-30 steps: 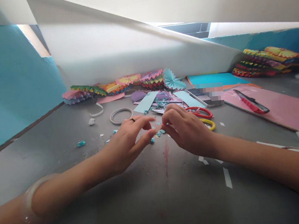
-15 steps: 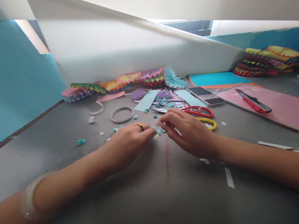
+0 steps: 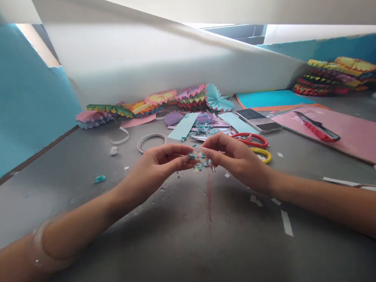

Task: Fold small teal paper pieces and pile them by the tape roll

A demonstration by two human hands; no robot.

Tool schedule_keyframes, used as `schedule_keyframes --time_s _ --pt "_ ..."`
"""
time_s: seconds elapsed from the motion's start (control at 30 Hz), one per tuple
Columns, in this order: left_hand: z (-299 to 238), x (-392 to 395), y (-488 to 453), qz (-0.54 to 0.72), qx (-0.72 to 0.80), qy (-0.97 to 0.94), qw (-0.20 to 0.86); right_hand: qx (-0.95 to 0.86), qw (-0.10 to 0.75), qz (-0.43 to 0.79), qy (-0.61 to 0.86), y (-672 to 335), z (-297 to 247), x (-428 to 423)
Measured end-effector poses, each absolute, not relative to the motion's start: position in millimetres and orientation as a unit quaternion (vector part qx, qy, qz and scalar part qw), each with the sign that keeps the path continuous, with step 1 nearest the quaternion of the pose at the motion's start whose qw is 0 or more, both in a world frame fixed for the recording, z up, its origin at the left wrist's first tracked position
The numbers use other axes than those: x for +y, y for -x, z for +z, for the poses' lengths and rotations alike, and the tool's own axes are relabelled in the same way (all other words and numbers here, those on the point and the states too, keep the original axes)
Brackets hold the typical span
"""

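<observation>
Lifted since the earlier frame, my left hand [image 3: 159,163] pinches a teal scrap [image 3: 192,155] well in from the surface's [image 3: 152,258] far edge, while my right hand's [image 3: 237,161] grip I cannot tell.

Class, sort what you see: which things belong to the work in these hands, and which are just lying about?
Seemingly in the work:
left hand, pinching a light-blue paper scrap
right hand, beside it; its hold is unclear

Apparently just lying about:
smartphone
box cutter
tape roll
light-blue paper fan
</observation>
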State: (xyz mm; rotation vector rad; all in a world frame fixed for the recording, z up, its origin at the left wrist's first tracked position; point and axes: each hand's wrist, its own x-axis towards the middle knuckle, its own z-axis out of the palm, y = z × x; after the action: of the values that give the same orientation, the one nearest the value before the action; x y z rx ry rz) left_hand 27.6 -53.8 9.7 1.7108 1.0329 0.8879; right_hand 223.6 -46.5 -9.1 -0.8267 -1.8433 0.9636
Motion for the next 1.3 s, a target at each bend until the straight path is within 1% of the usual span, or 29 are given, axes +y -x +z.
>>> schedule_keyframes --time_s 0.13,0.23,0.43,0.63,0.8,0.87,0.93,1.07,1.3 --pt "13.0 -56.8 -30.9 0.388 0.414 -0.662 0.490 -0.716 0.456 0.414 0.327 -224.4 -9.5 -44.3" --pt "14.6 -56.6 -32.6 0.397 0.421 -0.656 0.486 -0.722 0.444 0.413 0.332 -224.2 -8.8 -43.7" --pt "10.2 -54.7 -31.6 0.418 0.380 -0.630 0.533 -0.737 0.418 0.407 0.340 -221.6 -7.5 -45.2" --pt "7.4 -54.9 -31.1 0.413 0.371 -0.623 0.551 -0.754 0.411 0.380 0.344 -221.4 -7.6 -46.0" --pt "8.9 -54.6 -31.2 0.408 0.392 -0.622 0.541 -0.742 0.442 0.378 0.332 -223.8 -12.1 -45.1" --pt "8.5 -53.8 -30.6 0.406 0.403 -0.607 0.551 -0.741 0.456 0.361 0.335 -224.3 -13.9 -44.7" --pt "7.4 -52.4 -29.9 0.408 0.401 -0.586 0.574 -0.754 0.452 0.329 0.345 -224.1 -14.5 -44.7" --pt "6.2 -50.7 -29.8 0.401 0.402 -0.573 0.591 -0.800 0.411 0.259 0.352 -223.1 -13.7 -45.3" --pt "8.8 -53.5 -34.9 0.335 0.389 -0.595 0.619 -0.827 0.378 0.216 0.355 -223.1 -14.7 -44.4"
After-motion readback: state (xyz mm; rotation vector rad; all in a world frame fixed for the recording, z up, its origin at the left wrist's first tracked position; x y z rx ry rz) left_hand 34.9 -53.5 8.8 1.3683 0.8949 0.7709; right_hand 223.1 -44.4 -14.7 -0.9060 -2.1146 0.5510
